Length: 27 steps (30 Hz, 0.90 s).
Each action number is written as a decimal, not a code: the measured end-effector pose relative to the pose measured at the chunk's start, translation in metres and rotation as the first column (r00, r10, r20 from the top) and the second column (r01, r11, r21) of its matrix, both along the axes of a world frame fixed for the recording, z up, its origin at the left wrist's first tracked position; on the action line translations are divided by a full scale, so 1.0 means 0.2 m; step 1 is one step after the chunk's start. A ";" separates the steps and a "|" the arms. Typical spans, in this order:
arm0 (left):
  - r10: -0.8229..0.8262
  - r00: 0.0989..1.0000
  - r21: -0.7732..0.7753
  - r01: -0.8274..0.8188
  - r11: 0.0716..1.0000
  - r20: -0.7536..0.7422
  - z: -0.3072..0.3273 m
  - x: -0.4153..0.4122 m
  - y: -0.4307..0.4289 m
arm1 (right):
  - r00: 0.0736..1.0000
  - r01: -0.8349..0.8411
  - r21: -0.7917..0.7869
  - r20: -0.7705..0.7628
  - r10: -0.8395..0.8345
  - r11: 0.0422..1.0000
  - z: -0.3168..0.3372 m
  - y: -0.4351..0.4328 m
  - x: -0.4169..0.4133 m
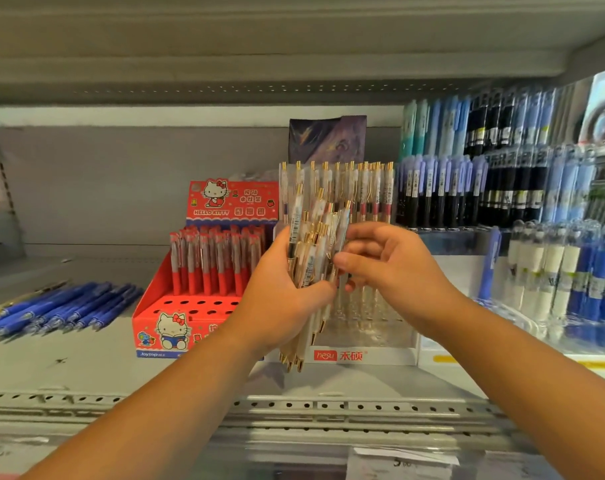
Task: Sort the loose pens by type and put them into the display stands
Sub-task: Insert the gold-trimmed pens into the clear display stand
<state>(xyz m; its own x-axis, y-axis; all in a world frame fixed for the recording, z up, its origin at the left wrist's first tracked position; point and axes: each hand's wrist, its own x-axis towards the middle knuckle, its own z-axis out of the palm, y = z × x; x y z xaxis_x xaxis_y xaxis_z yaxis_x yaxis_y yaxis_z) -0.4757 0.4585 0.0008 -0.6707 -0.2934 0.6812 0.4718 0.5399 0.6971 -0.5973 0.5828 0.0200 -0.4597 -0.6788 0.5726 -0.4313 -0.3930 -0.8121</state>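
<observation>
1. The left hand [280,299] has its fingers and thumb curled round a bundle of white, gold-clipped pens [313,258], held upright in front of the shelf with the tips pointing down.
2. The right hand [387,268] meets the bundle's right edge, thumb and curled fingers pinching there. Which single pen it has, I cannot tell.
3. Just behind the bundle stands a clear plastic display stand with a white, red-lettered base [363,355]. Its back rows hold matching white and gold pens [360,185].
4. Left of it, a red cardboard cartoon-cat display stand [155,306] carries red capped pens [214,261] in its rear rows.
5. Further left, loose blue pens [62,310] lie flat side by side on the grey metal shelf [86,362].
6. To the right, tiered stands hold blue and black pens [443,192].
</observation>
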 end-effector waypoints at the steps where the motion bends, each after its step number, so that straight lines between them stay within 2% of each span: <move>1: 0.000 1.000 0.006 0.000 1.000 0.000 0.00 0.00 0.00 | 1.000 -0.001 -0.011 0.002 0.001 1.000 0.00 0.00 0.00; 4: 0.019 1.000 0.023 -0.019 1.000 -0.014 0.01 0.00 0.00 | 1.000 0.008 -0.040 -0.014 -0.009 0.999 0.00 0.01 0.01; 8: 0.063 0.998 0.032 -0.062 0.998 -0.018 0.00 0.01 -0.01 | 0.997 -0.007 -0.149 0.079 0.019 0.989 0.01 0.03 0.01; 10: 0.082 0.997 0.029 -0.081 0.996 -0.015 0.00 0.01 -0.01 | 0.997 0.039 -0.182 0.068 -0.027 0.983 0.01 0.04 0.00; 13: 0.102 0.995 0.022 -0.102 0.995 -0.013 0.01 0.02 -0.01 | 0.977 0.192 -0.167 -0.058 -0.204 0.967 0.00 0.04 -0.02; 17: 0.103 0.995 0.032 -0.103 0.994 -0.001 0.01 0.03 -0.01 | 0.880 0.391 -0.149 -0.229 -0.417 0.908 -0.02 0.03 -0.05; 22: 0.120 0.993 0.022 -0.120 0.993 0.002 0.01 0.03 -0.01 | 0.782 0.484 -0.185 -0.346 -0.518 0.855 -0.02 0.03 -0.08; 27: 0.117 0.993 0.039 -0.116 0.993 -0.019 0.01 0.03 -0.02 | 0.744 0.507 -0.161 -0.414 -0.524 0.847 -0.03 0.02 -0.10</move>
